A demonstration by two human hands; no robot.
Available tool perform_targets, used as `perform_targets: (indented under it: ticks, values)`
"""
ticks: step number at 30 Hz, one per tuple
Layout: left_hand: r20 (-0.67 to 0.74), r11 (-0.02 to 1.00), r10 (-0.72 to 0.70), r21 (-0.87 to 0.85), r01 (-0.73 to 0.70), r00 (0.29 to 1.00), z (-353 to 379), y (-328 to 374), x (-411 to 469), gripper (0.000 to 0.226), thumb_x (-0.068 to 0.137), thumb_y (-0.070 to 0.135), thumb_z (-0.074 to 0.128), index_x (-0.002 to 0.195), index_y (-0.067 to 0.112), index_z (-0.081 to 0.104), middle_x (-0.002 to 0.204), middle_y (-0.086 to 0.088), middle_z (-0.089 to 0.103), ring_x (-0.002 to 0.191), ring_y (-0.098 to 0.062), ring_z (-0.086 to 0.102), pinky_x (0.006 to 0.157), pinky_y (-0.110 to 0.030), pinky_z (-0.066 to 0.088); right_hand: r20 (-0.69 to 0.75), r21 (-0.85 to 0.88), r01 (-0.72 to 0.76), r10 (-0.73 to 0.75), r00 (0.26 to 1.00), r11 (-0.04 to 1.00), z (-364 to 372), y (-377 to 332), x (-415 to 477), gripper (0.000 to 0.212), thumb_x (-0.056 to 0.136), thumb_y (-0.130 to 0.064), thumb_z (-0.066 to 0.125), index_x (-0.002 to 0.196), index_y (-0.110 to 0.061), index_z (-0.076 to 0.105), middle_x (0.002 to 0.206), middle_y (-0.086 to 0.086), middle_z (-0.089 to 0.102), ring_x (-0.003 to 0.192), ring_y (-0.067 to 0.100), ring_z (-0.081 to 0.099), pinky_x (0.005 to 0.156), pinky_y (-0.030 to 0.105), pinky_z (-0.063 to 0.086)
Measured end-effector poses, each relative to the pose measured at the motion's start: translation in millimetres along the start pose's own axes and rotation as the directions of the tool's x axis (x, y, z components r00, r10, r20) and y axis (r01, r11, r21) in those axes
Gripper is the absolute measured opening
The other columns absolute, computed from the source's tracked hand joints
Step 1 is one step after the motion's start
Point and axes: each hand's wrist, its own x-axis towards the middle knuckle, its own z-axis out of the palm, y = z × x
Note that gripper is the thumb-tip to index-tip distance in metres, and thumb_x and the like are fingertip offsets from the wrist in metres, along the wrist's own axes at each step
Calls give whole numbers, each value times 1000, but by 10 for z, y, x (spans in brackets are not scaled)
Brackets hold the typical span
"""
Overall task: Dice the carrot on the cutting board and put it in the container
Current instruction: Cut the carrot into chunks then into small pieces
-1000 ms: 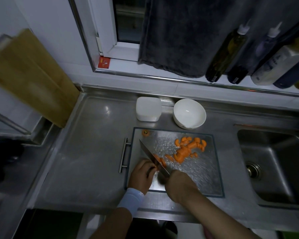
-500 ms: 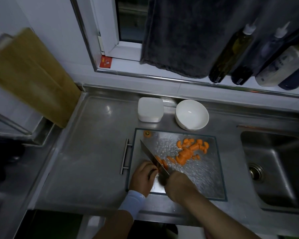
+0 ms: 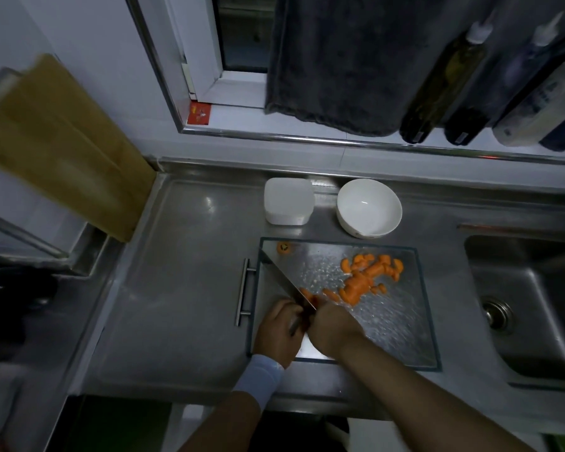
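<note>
A glass cutting board point(image 3: 388, 321) lies on the steel counter. Diced carrot pieces point(image 3: 362, 278) are heaped on its far right part, and a carrot end point(image 3: 283, 247) lies at its far left corner. My right hand point(image 3: 335, 324) grips the handle of a knife point(image 3: 279, 275), whose blade runs diagonally toward the far left corner. My left hand point(image 3: 278, 332), fingers curled, holds a carrot piece point(image 3: 307, 293) against the blade; most of that piece is hidden. A white lidded container point(image 3: 287, 200) and a white bowl point(image 3: 369, 207) stand just behind the board.
A sink point(image 3: 529, 305) opens to the right of the board. A wooden board point(image 3: 62, 148) leans against the wall at far left. Several bottles point(image 3: 444, 83) and a dark towel point(image 3: 336, 60) sit on the window ledge behind. Bare counter point(image 3: 183, 272) spreads left of the board.
The knife tip has slid toward the board's far left corner and my two hands have drawn closer together. The carrot heap has not moved.
</note>
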Motion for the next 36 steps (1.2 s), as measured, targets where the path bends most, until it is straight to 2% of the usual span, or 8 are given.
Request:
perform_targets:
  ticks: [12,17,21,24,26,28,30,36]
  values:
    - [156,992,-94,101,79,983,-14,436,505,7,85,17,64,87,20,70,93,10,53,83,-5,53,86,-18,44,-182,49,55,-45,982,997,-620,367,-294,18,88,-48,56,94,-32,62,89,-4,68,84,20,64,74,33,51]
    - [-180,889,-450,-183,419,875,-398,622,654,22,90,4,47,87,18,63,93,0,60,83,-16,54,75,-23,40,-327,-188,73,-133,936,979,-876,506,-482,29,88,-39,58,115,-30,50,108,5,66,95,28,65,77,33,49]
    - [-345,969,-246,-72,236,906,-698,644,853,21,86,3,50,81,22,59,87,3,58,85,-20,58,76,-25,41,-311,-361,141,-261,914,922,-1011,545,-569,32,89,-38,58,119,-30,47,110,0,68,96,25,66,77,31,48]
    - [-7,998,-46,41,47,999,-651,790,1018,13,87,19,59,87,30,64,94,11,62,88,-11,59,81,-23,44,-243,-446,172,-303,921,878,-1066,502,-594,42,92,-34,56,133,-29,44,120,1,63,106,25,63,84,30,47]
    - [357,988,4,146,-59,934,-514,920,1089,20,81,41,64,100,36,65,105,13,60,97,-9,59,86,-23,44,-269,-497,198,-367,890,845,-1085,446,-626,52,85,-33,66,133,-23,47,114,5,67,99,26,66,77,29,50]
    - [548,948,9,261,-181,837,-357,994,1091,43,70,60,61,110,45,60,113,11,56,102,-10,55,91,-28,44,-275,-569,193,-407,871,799,-1073,418,-626,73,50,-37,89,112,-19,57,79,6,71,65,20,69,52,22,50]
    - [588,902,45,324,-286,808,-228,947,1101,48,71,64,54,116,48,57,113,8,55,102,-14,54,93,-31,44,-287,-567,161,-377,881,808,-1072,397,-595,85,21,-39,90,95,-21,51,55,4,64,44,15,61,37,19,42]
    - [573,888,117,305,-344,811,-189,783,1186,26,89,38,59,114,35,66,116,6,61,107,-15,56,96,-28,42,-258,-611,148,-372,892,777,-997,382,-591,86,19,-33,90,97,-24,56,61,1,66,46,15,62,39,22,45]
